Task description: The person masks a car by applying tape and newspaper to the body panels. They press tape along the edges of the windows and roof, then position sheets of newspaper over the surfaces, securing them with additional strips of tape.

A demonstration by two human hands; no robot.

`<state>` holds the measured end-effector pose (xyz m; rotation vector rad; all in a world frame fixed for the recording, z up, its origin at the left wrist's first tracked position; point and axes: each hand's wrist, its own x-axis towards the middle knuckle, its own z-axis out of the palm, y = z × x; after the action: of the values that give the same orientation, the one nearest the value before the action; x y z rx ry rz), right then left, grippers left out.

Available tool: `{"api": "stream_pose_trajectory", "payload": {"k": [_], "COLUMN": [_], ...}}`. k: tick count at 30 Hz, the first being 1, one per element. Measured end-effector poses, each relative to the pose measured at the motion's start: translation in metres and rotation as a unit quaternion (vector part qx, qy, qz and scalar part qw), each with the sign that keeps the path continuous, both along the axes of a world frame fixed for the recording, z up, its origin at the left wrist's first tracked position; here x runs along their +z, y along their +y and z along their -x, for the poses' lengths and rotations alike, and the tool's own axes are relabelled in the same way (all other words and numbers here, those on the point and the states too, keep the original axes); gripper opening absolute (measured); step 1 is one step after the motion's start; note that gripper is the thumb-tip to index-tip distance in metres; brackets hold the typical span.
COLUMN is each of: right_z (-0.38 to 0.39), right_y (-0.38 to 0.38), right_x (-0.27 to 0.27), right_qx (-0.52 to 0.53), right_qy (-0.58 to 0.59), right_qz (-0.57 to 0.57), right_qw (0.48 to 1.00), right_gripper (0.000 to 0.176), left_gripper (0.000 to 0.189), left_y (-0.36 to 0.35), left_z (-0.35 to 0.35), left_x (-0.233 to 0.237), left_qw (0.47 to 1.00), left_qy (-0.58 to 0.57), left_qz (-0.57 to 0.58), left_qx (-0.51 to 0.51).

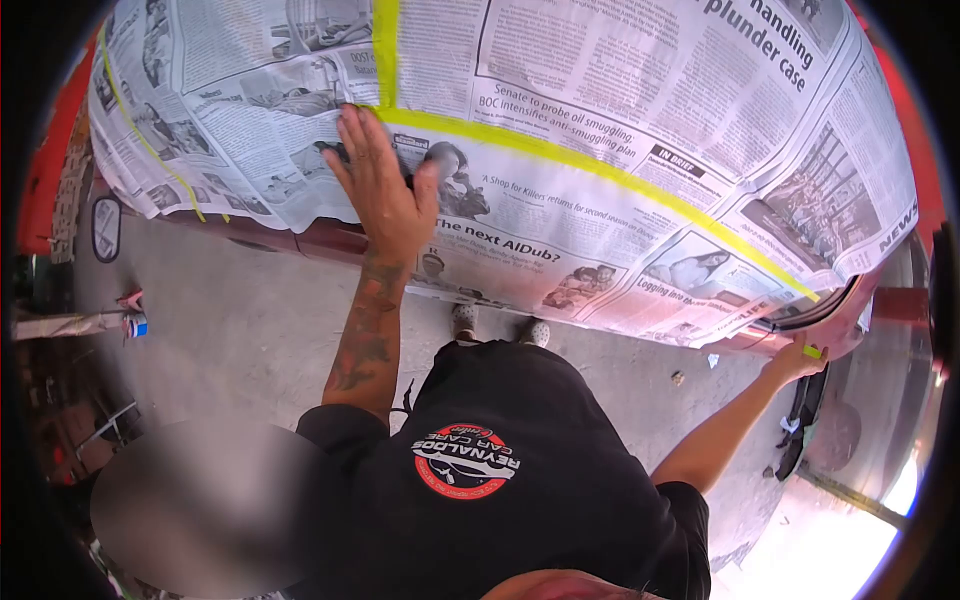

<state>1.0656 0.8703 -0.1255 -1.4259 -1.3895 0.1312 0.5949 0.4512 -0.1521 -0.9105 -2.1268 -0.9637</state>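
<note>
Newspaper sheets point(560, 60) cover a curved dark red car panel point(330, 243). Strips of yellow masking tape point(600, 175) run across the sheets' seams. My left hand point(385, 190) lies on the paper with its fingers apart, just below where two tape strips meet. At the far right, my right hand point(795, 362) is closed at the red body's edge, beneath the end of the long strip. A small bit of yellow tape shows at its fingers; whether it is a roll or a piece I cannot make out.
Grey concrete floor point(240, 310) lies below, with my shoes point(500, 328) under the paper's lower edge. A side mirror point(106, 228) is at the left. Metal stands and clutter point(95, 420) fill the lower left. A blurred patch hides part of the bottom left.
</note>
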Motion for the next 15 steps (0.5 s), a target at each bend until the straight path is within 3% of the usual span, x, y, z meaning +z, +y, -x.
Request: {"api": "stream_pose_trajectory", "payload": {"k": [2, 3, 5, 6, 8, 9, 11, 15], "right_z": [0.024, 0.033, 0.058, 0.077, 0.102, 0.111, 0.138, 0.152], "right_y": [-0.062, -0.087, -0.149, -0.187, -0.248, -0.272, -0.305, -0.324], "right_x": [0.006, 0.001, -0.003, -0.004, -0.014, -0.016, -0.013, -0.022], "right_qx": [0.04, 0.116, 0.216, 0.211, 0.261, 0.32, 0.439, 0.461], "right_qy": [0.022, 0.045, 0.081, 0.013, -0.127, -0.229, -0.16, -0.122], "right_qz": [-0.039, -0.051, 0.027, 0.069, 0.124, 0.104, 0.129, 0.111], "right_qw": [0.998, 0.991, 0.973, 0.975, 0.949, 0.913, 0.875, 0.872], "right_gripper": [0.067, 0.066, 0.067, 0.064, 0.045, 0.03, 0.017, 0.024], "left_gripper": [0.074, 0.071, 0.066, 0.052, 0.04, 0.039, 0.041, 0.053], "left_y": [-0.006, -0.01, -0.02, -0.02, -0.021, -0.015, 0.002, 0.027], "left_z": [0.003, 0.004, -0.003, -0.013, -0.038, -0.053, -0.086, -0.128], "left_x": [0.003, 0.006, 0.013, 0.021, 0.034, 0.035, 0.033, 0.037], "left_qw": [1.0, 1.0, 0.999, 0.996, 0.99, 0.976, 0.922, 0.8], "left_qy": [-0.008, -0.015, -0.03, 0.007, 0.066, 0.027, -0.084, -0.281], "left_qz": [0.002, -0.012, -0.041, -0.091, -0.053, -0.053, -0.059, -0.056], "left_qx": [0.005, -0.001, -0.018, -0.025, -0.113, -0.211, -0.373, -0.528]}}
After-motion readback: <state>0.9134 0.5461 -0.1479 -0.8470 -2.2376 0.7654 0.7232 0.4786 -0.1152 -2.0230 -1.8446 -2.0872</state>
